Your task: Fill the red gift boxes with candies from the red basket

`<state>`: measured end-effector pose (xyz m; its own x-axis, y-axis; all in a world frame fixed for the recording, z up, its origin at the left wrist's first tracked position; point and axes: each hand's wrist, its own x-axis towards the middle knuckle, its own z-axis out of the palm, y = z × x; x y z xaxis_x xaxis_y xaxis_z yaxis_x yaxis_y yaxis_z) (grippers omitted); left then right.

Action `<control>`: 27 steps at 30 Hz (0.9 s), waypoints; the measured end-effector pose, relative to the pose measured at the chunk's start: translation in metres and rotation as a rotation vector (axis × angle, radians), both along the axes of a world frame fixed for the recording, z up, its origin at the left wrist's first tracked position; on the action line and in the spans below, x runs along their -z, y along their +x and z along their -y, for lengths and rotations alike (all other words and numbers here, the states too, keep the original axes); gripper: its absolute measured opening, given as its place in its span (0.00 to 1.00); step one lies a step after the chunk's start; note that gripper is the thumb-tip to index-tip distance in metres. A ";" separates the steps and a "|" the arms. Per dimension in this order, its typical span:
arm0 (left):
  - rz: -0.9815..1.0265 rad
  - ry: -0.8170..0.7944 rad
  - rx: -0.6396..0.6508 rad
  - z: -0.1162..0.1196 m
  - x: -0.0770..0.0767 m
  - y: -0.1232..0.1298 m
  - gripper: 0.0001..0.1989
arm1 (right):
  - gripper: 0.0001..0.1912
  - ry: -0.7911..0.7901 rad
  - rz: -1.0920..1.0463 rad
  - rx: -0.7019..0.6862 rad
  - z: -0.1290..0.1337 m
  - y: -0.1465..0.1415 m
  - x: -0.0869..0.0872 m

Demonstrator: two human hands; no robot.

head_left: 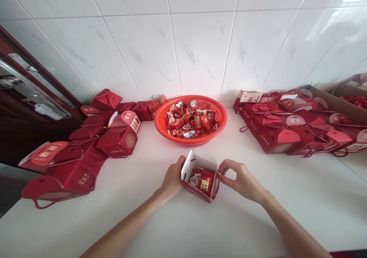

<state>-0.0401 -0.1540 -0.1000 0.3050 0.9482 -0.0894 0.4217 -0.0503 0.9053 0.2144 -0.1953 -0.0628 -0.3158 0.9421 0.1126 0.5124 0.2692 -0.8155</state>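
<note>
A small red gift box [197, 192] stands on the white table in front of me, its top flaps raised. Red-wrapped candies [202, 179] with gold and white print lie inside it. My left hand [172, 177] is closed around the box's left side, fingers partly hidden behind the raised flap. On the other side, my right hand [242, 177] pinches the box's right edge between thumb and forefinger. A dark red cord [216, 191] hangs just below those fingertips; whether they also hold it I cannot tell.
Behind the box, a red plastic basket [160, 126] holds many wrapped candies. Closed red boxes [117, 141] are grouped at the left, near a dark door [23, 124]. More red boxes [275, 135] crowd the right, beside a cardboard carton [329, 97]. A tiled wall [200, 51] bounds the table's back.
</note>
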 end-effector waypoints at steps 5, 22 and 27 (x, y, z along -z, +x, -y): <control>-0.040 0.067 0.039 0.002 -0.006 -0.001 0.06 | 0.04 0.082 0.029 0.015 -0.001 0.000 0.002; -0.096 0.155 0.093 -0.006 -0.023 -0.005 0.15 | 0.06 0.010 -0.024 0.088 0.004 0.016 0.000; 0.100 0.330 0.007 -0.007 -0.042 -0.009 0.14 | 0.11 0.166 -0.164 0.185 0.017 0.014 -0.010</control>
<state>-0.0492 -0.1473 -0.0583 0.3034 0.9187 0.2527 0.3307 -0.3503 0.8763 0.2281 -0.2125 -0.0527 -0.1050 0.9465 0.3050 0.4307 0.3197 -0.8440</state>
